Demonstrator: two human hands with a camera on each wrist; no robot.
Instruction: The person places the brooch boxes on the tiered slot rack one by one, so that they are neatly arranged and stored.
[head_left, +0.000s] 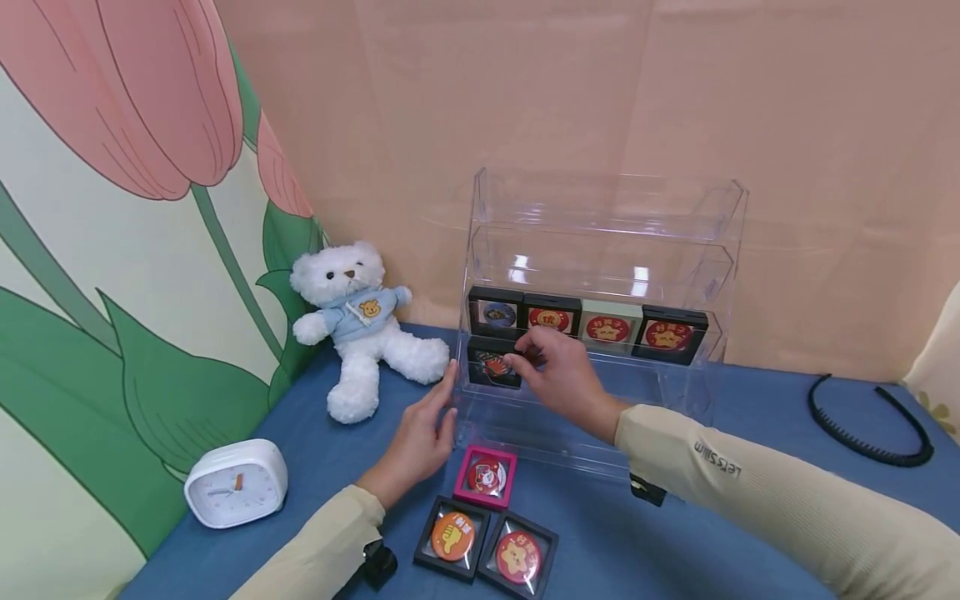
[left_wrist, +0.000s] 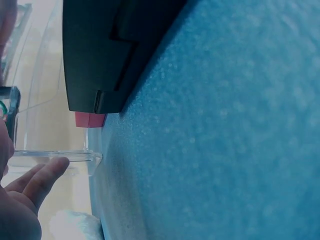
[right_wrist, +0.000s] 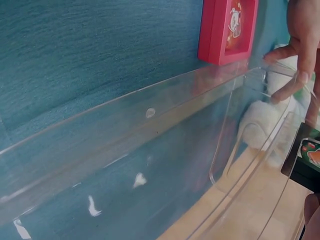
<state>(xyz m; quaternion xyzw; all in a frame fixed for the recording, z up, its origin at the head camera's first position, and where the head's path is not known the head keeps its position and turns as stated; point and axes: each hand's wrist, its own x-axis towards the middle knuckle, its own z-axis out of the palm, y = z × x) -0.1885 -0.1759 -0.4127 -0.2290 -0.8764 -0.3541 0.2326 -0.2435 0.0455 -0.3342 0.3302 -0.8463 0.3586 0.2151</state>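
A clear acrylic tiered rack (head_left: 600, 229) stands on the blue cloth. My right hand (head_left: 566, 379) pinches the right edge of a black-framed badge case (head_left: 492, 367) at the left end of a lower tier; the same case (right_wrist: 306, 157) shows beside the fingertips in the right wrist view. Straight fingers of my left hand (head_left: 416, 442) touch the rack's left side, and in the left wrist view they lie along its clear edge (left_wrist: 60, 156). On the tier above sit several badge cases in a row, including a white-framed one (head_left: 609, 327).
In front of the rack lie a pink badge case (head_left: 485, 477) and two black ones, one with an orange badge (head_left: 453, 536), one with a red badge (head_left: 518, 556). A white teddy bear (head_left: 352, 333) sits left, near a white clock (head_left: 236, 483). A black headband (head_left: 870, 446) lies right.
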